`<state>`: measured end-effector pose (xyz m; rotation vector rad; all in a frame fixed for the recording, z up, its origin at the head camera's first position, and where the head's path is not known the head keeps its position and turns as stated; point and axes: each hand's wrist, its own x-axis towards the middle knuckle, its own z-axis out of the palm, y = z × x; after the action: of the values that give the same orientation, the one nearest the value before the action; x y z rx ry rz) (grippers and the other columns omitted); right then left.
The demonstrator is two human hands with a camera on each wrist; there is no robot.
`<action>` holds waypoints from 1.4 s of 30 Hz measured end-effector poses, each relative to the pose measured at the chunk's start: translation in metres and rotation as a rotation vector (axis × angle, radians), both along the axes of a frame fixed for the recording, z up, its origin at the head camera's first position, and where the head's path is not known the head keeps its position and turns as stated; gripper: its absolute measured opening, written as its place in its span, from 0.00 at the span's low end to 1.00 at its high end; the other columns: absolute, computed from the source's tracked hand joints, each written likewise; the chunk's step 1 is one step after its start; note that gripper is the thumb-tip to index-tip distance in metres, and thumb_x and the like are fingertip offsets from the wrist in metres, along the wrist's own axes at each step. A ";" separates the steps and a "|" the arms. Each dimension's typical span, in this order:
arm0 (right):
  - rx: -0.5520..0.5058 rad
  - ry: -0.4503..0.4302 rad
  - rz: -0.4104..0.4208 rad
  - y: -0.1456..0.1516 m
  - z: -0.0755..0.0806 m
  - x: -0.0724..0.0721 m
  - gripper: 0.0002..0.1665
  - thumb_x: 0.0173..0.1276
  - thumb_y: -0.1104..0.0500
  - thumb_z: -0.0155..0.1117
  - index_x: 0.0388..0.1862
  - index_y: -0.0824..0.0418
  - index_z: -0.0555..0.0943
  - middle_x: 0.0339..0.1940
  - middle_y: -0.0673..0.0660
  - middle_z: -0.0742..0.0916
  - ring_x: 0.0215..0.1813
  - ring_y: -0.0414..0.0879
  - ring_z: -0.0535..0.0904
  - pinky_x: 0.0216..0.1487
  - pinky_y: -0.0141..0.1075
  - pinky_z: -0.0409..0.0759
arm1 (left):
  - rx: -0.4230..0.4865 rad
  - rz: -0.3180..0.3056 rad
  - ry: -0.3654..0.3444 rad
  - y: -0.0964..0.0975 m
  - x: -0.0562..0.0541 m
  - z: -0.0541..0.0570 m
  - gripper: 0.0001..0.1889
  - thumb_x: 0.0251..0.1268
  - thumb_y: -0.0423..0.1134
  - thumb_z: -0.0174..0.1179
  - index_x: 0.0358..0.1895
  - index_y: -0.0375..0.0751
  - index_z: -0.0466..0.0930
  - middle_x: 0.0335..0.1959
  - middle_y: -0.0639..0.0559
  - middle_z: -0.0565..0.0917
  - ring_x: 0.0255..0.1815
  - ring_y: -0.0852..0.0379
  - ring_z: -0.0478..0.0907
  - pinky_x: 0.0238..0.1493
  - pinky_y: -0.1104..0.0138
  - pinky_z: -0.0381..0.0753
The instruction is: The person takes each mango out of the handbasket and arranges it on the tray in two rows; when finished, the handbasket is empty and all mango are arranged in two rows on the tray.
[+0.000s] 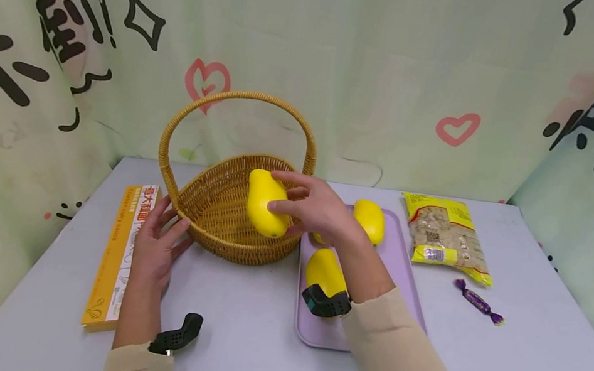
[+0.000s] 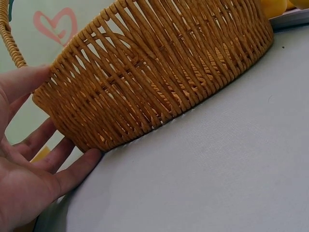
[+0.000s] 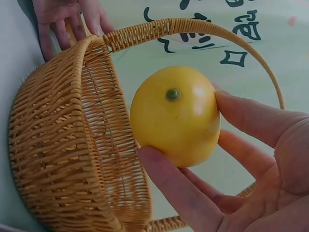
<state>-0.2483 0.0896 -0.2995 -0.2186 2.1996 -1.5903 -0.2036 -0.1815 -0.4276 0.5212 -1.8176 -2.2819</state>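
My right hand (image 1: 317, 207) pinches a yellow mango (image 1: 266, 203) between thumb and fingers, over the right side of a wicker basket (image 1: 220, 247). The right wrist view shows the mango's green stem end (image 3: 173, 94) facing the camera, with the basket's rim behind. My left hand (image 1: 157, 248) touches the basket's left side near the foot of its handle; its fingers (image 2: 77, 171) spread along the woven wall without wrapping round it. Right of the basket, a lilac tray (image 1: 395, 256) bears more yellow mangoes (image 1: 326, 271), partly hidden by my right arm.
A yellow box of curry sauce (image 1: 113, 255) lies left of the basket, partly behind my left forearm. Right of the tray are a yellow and clear food packet (image 1: 441, 234) and a purple wrapped candy (image 1: 479, 302). A printed curtain (image 1: 391, 84) closes off the table's back.
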 end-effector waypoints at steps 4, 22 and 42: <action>0.039 0.020 0.004 0.009 0.004 0.006 0.35 0.68 0.56 0.74 0.72 0.37 0.77 0.68 0.58 0.77 0.51 0.57 0.86 0.49 0.52 0.89 | -0.003 0.000 -0.005 -0.001 0.001 0.000 0.34 0.75 0.36 0.61 0.78 0.71 0.64 0.78 0.54 0.67 0.73 0.55 0.71 0.71 0.52 0.77; 0.179 0.074 0.002 0.066 0.012 0.026 0.38 0.69 0.54 0.73 0.77 0.40 0.72 0.75 0.61 0.72 0.62 0.58 0.80 0.51 0.49 0.89 | 0.000 -0.006 0.015 0.000 -0.001 0.000 0.34 0.76 0.35 0.61 0.78 0.71 0.65 0.77 0.54 0.68 0.73 0.53 0.71 0.70 0.51 0.77; 0.319 0.070 -0.076 0.135 -0.014 0.061 0.44 0.71 0.46 0.71 0.82 0.50 0.65 0.74 0.70 0.70 0.63 0.62 0.78 0.47 0.44 0.90 | 0.006 -0.007 0.009 0.000 -0.001 -0.001 0.34 0.75 0.35 0.61 0.78 0.70 0.65 0.77 0.54 0.68 0.74 0.53 0.71 0.71 0.52 0.77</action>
<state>-0.1876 0.2249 -0.3138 -0.0978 2.5029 -1.2605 -0.2046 -0.1820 -0.4282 0.5062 -1.8122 -2.2905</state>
